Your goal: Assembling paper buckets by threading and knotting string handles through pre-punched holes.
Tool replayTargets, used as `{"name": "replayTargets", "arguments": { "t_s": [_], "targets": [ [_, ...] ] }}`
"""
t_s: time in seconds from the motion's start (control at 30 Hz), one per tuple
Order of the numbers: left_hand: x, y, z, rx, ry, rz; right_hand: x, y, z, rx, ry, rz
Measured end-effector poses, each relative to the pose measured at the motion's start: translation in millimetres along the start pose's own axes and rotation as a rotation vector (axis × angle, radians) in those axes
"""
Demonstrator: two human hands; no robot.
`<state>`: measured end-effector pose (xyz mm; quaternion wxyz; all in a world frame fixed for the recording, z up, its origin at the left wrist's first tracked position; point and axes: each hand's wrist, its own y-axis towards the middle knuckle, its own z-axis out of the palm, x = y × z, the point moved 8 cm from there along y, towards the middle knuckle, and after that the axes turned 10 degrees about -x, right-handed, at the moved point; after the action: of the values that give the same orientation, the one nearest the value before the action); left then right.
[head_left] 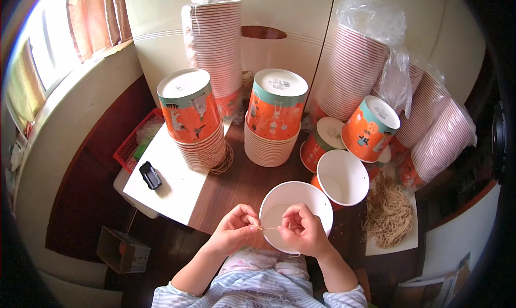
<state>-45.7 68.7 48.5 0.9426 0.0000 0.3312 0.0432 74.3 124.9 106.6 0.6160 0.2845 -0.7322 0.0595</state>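
Over the near edge of the table, my left hand (pixel 235 230) and my right hand (pixel 304 231) face each other in front of my body. Thumb and forefinger of each are pinched on a thin tan cord (pixel 270 228), which runs in a short straight line between them. A small knot or bunched end shows at the left fingertips; its details are too small to make out. Right behind and beneath the hands is a white-lined paper bucket (pixel 277 192), its open mouth toward me. My right hand covers part of its rim.
Another open bucket (pixel 344 174) stands behind it. Upside-down stacks of orange-and-green buckets (pixel 191 114), (pixel 275 112) rise farther back, with tall bagged stacks (pixel 352 71) at right. A heap of tan cords (pixel 389 214) lies right; a black tray (pixel 150 176) sits left.
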Motion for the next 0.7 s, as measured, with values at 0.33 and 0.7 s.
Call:
{"name": "replayTargets", "arguments": {
  "t_s": [0.33,0.7],
  "targets": [
    [-5,1,15,-0.026,-0.008,-0.046,36,0,11,0.021,-0.093,-0.419],
    [-13,-1,15,-0.060,0.213,0.030,32,0,13,0.002,-0.141,-0.367]
  ]
}}
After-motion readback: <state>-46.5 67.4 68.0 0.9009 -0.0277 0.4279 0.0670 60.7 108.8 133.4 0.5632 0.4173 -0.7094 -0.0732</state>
